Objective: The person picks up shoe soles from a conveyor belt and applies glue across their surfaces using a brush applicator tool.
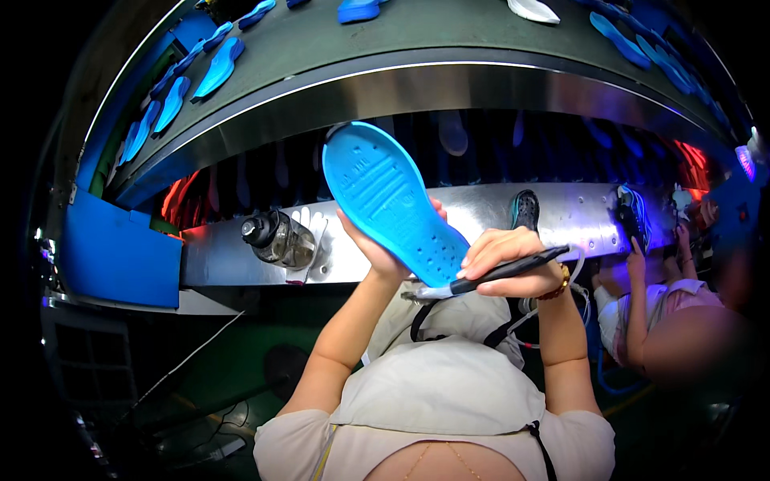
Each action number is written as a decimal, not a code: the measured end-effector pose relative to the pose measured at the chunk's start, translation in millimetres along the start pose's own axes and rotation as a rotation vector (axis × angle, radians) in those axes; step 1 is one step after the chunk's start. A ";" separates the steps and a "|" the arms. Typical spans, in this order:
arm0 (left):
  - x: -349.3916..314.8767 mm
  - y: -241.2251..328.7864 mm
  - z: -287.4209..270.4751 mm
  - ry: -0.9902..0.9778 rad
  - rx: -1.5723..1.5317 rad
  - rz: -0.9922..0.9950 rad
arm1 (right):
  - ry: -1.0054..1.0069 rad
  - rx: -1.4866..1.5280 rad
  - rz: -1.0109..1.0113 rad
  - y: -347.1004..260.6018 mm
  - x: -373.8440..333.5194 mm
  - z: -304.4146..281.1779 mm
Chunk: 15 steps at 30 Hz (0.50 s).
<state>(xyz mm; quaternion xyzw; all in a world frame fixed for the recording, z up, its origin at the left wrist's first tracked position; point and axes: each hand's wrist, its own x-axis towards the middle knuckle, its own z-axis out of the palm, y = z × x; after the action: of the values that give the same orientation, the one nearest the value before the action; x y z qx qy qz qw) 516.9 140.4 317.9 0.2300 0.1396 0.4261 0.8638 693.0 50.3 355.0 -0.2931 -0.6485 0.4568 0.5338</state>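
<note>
A bright blue shoe sole (381, 188) is tilted up in front of me, its marked face toward me and its heel end low. My left hand (373, 247) is closed round its left edge, and some fingertips show at the far edge. In my right hand (517, 240) is a brush (501, 271) with a black handle and a pale ferrule, held like a pen. The bristles point left, just below the heel end of the sole. Whether the brush touches the sole, I cannot tell. A thin clear tube (579, 268) hangs by the handle's back end.
A steel ledge (353, 260) crosses ahead, bearing a dark-lidded bottle (281, 239), a white glove (314, 228) and a dark shoe (525, 210). Beyond it, a green conveyor belt (449, 36) carries blue soles (218, 68). At right, a co-worker's hand (636, 260) is near another shoe (630, 210).
</note>
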 end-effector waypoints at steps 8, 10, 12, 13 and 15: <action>7.8 19.3 6.1 -0.020 -0.017 0.101 | -0.010 -0.143 -0.022 2.2 -8.8 1.0; 8.6 25.0 8.8 0.005 0.063 0.109 | 0.010 0.093 -0.029 8.1 -13.3 -1.7; 12.0 24.7 14.8 0.071 0.067 0.108 | 0.200 -0.058 0.107 9.9 -16.7 -2.7; 13.0 23.8 15.9 0.135 0.075 0.108 | 0.258 -0.208 0.128 14.1 -17.2 -1.8; 14.9 28.4 10.3 0.120 0.097 0.131 | 0.099 -0.155 0.101 13.2 -16.0 4.0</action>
<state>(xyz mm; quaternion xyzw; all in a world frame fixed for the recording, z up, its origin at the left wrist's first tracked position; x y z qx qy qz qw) 511.2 164.5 340.8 0.2543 0.1964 0.4872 0.8120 691.9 40.7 336.2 -0.3883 -0.6391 0.4164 0.5172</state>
